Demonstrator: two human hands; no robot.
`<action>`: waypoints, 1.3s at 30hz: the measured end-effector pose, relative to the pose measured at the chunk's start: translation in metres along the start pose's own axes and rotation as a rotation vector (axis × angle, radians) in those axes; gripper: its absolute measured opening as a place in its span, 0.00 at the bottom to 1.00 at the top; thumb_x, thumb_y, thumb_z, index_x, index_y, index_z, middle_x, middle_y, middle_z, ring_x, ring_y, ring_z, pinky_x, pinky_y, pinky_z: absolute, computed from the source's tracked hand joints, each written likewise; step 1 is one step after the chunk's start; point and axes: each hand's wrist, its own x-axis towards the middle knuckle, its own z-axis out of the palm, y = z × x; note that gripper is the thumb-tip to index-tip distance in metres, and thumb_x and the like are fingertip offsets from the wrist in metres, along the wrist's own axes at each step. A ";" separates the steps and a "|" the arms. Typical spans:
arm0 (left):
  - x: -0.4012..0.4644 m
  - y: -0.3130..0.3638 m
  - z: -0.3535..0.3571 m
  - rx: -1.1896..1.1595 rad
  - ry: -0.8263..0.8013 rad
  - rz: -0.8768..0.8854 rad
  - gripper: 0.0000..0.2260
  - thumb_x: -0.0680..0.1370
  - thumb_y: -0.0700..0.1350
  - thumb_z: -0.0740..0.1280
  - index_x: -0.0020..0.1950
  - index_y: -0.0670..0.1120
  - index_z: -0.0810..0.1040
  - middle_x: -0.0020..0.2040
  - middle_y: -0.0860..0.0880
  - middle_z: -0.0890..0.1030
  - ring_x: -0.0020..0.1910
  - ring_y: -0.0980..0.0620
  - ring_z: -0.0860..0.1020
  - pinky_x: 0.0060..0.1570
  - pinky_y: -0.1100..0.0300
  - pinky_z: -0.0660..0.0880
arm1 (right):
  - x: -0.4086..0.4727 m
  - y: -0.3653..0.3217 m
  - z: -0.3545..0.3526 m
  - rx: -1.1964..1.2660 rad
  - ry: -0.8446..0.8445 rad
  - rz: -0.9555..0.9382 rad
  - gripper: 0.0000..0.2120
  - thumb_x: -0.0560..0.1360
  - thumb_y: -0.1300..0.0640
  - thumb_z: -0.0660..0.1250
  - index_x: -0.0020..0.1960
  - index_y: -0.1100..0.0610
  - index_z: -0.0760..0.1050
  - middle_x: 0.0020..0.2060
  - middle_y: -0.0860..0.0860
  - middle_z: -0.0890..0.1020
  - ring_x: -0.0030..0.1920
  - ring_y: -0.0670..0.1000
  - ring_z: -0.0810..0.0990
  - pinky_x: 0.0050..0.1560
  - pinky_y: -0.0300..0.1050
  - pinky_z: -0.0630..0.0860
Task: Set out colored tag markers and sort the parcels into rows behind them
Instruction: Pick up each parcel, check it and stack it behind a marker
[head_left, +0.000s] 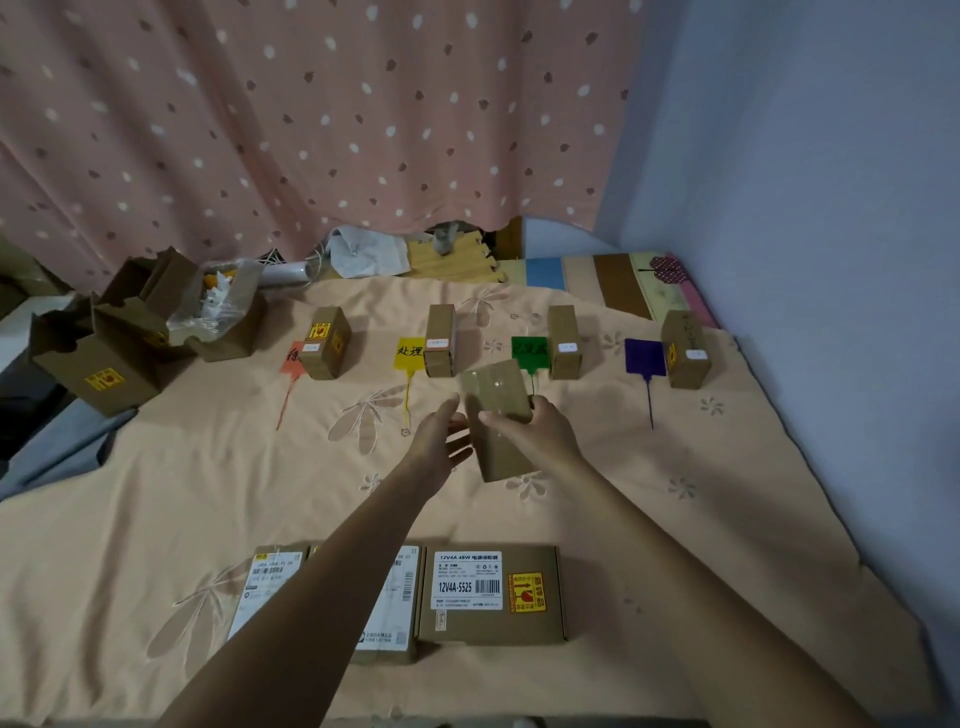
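Observation:
Four tag markers lie in a line on the peach bedsheet: red (289, 365), yellow (410, 354), green (529, 348) and purple (644, 357). One small cardboard parcel stands upright at each: (326, 343), (440, 340), (564, 342), (685, 349). My right hand (540, 428) grips another brown parcel (500, 421), held above the sheet in front of the green tag. Beside it on the left, my left hand (441, 441) has its fingers spread, close to the parcel's side. Three flat labelled parcels lie near me: (265, 587), (389, 608), (492, 592).
Open cardboard boxes (119, 358) with plastic wrap stand at the far left. A dotted pink curtain (311, 130) hangs behind the bed, a wall (831, 260) runs along the right. A striped mat (597, 278) and crumpled paper (366, 254) lie at the back.

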 end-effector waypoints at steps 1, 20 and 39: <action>-0.001 0.002 0.000 0.015 0.016 0.003 0.13 0.79 0.51 0.62 0.40 0.44 0.73 0.45 0.46 0.79 0.48 0.48 0.78 0.48 0.56 0.72 | 0.002 0.003 -0.003 0.065 -0.025 0.042 0.34 0.63 0.33 0.72 0.61 0.54 0.73 0.53 0.48 0.81 0.52 0.49 0.80 0.51 0.46 0.78; -0.018 0.027 -0.019 0.124 -0.306 0.058 0.16 0.77 0.48 0.68 0.61 0.43 0.75 0.50 0.47 0.82 0.52 0.49 0.80 0.51 0.57 0.75 | 0.002 -0.004 0.008 0.594 -0.308 0.144 0.19 0.74 0.41 0.63 0.52 0.56 0.78 0.50 0.57 0.81 0.52 0.56 0.80 0.58 0.52 0.76; -0.019 0.020 -0.057 0.187 -0.169 0.020 0.12 0.75 0.50 0.70 0.54 0.45 0.78 0.50 0.45 0.82 0.56 0.44 0.79 0.64 0.47 0.71 | 0.022 0.001 0.054 0.633 -0.352 0.162 0.17 0.75 0.50 0.69 0.59 0.58 0.77 0.51 0.57 0.85 0.53 0.57 0.84 0.51 0.50 0.80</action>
